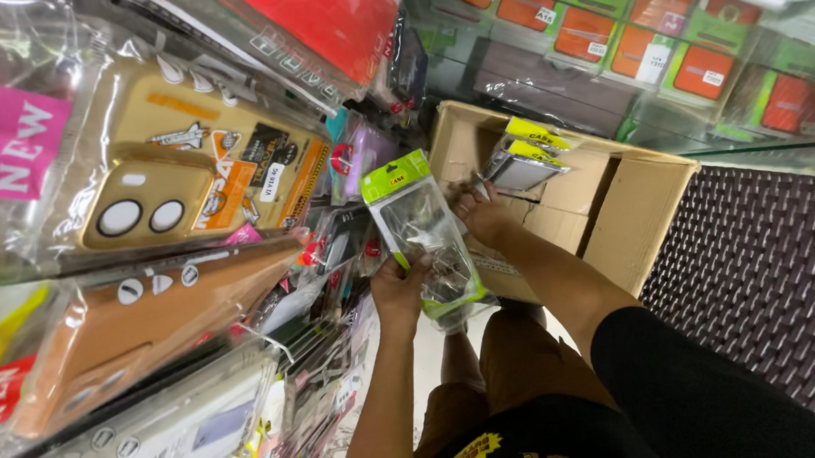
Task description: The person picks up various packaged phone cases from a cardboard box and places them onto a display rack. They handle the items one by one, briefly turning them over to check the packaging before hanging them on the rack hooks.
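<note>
- Many bagged phone cases (184, 178) hang on a display rack to the left of the cardboard box (617, 214); beyond the box, a glass counter (605, 43) shows orange and green packets, and to its right lies a dark woven mat (774, 270).
- Several clear packets with yellow-green headers (527, 158) stick up out of the open box.
- Left hand (397, 287), just left of the box, is closed on the lower edge of a clear packet with a green header (422, 237), held upright in front of the box's near wall.
- Right hand (483, 214) reaches into the box, fingers closed on the packets there.
</note>
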